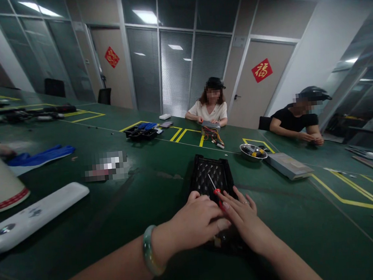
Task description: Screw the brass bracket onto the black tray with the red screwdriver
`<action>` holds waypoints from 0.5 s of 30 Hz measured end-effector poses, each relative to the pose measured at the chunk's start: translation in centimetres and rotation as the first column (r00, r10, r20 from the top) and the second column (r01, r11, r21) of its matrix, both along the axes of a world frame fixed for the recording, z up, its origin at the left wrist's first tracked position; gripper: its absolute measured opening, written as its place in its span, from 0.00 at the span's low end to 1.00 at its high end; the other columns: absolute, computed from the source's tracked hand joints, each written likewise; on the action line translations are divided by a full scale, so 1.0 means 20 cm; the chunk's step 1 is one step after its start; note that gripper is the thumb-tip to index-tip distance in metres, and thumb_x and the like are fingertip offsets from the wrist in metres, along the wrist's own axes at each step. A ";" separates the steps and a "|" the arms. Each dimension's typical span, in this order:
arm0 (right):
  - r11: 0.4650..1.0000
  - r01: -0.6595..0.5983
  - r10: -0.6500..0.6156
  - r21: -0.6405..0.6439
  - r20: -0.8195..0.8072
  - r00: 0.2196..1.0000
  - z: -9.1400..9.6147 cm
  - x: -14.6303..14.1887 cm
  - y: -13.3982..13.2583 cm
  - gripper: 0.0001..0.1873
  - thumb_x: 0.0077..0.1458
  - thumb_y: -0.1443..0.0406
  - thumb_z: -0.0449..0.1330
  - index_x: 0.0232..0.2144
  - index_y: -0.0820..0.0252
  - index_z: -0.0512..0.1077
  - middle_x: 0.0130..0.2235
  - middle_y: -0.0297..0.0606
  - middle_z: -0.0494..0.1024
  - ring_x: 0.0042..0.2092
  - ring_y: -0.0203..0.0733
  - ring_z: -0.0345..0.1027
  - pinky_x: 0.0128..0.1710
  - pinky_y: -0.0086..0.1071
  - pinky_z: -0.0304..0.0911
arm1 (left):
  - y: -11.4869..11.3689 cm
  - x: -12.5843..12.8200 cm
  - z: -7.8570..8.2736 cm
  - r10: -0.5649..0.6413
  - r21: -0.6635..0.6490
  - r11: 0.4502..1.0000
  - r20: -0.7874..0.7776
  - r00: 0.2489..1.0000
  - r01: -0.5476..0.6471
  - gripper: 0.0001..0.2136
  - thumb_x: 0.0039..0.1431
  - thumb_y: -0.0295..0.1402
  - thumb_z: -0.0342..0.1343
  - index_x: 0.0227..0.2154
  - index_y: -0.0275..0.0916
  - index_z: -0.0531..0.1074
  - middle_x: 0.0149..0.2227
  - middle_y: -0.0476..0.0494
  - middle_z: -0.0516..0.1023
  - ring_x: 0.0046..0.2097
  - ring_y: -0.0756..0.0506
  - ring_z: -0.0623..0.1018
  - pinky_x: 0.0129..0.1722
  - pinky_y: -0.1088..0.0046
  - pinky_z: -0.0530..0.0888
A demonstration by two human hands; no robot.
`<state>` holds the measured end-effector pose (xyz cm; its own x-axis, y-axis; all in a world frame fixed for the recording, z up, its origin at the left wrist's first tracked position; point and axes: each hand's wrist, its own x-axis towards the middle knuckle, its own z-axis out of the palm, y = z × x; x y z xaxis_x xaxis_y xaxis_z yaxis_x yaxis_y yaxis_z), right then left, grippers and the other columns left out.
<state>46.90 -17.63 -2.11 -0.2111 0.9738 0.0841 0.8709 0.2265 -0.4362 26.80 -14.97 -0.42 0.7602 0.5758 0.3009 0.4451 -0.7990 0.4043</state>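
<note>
Two hands [193, 221], one screwdriver [217, 192], two co-workers [209, 111], one bowl [253, 152]

A red diamond sign [262, 70] on the right-hand door [280, 92] bears the gold character 福. A second red diamond sign [112, 57], on the farther door [111, 85], shows gold characters too small to read. Marks on the white padded bar [35, 218] are too blurred to read.
</note>
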 end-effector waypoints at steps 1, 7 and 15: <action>1.000 0.001 -0.001 0.003 -0.001 1.000 -0.01 0.00 0.00 0.27 0.68 0.50 0.37 0.64 0.43 0.59 0.66 0.30 0.60 0.71 0.49 0.34 0.66 0.59 0.31 | 0.00 0.00 0.00 0.001 -0.001 1.000 -0.002 1.000 -0.001 0.14 0.69 0.42 0.47 0.37 0.43 0.76 0.38 0.48 0.80 0.42 0.45 0.73 0.45 0.63 0.57; 0.995 0.021 -0.015 0.097 -0.062 0.998 0.01 0.00 0.01 0.24 0.67 0.52 0.44 0.61 0.44 0.64 0.63 0.33 0.65 0.68 0.53 0.45 0.65 0.61 0.33 | 0.00 0.00 -0.01 0.002 0.002 1.000 0.006 1.000 -0.002 0.15 0.69 0.43 0.46 0.37 0.43 0.76 0.38 0.48 0.79 0.43 0.45 0.72 0.45 0.63 0.56; 0.964 -0.045 0.161 0.261 -0.440 0.884 0.22 -0.03 -0.44 0.20 0.66 0.57 0.50 0.58 0.33 0.62 0.37 0.39 0.77 0.41 0.48 0.73 0.33 0.40 0.72 | 0.00 -0.01 0.01 -0.021 -0.039 0.999 0.003 1.000 0.021 0.15 0.70 0.43 0.46 0.42 0.48 0.77 0.41 0.51 0.80 0.44 0.45 0.73 0.46 0.64 0.56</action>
<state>46.24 -26.46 2.28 -0.1914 0.8873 0.4196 0.5559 0.4504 -0.6987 26.69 -14.92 -0.21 0.7719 0.5709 0.2799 0.4272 -0.7917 0.4367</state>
